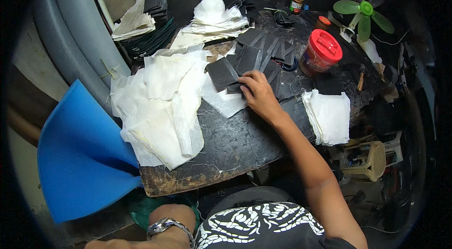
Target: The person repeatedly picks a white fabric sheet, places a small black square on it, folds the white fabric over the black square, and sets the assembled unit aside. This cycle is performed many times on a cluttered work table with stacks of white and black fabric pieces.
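The right hand (258,92) pinches a dark grey square fabric piece (222,74) flat on the worn black worktable (235,140), beside heaped white cloth sheets (160,103). The left hand (165,230) rests low, its fingers probably hidden.

A worn dark worktable (245,140) carries white cloth stacks (329,116), black pieces (221,74), a red-lidded jar (321,52)
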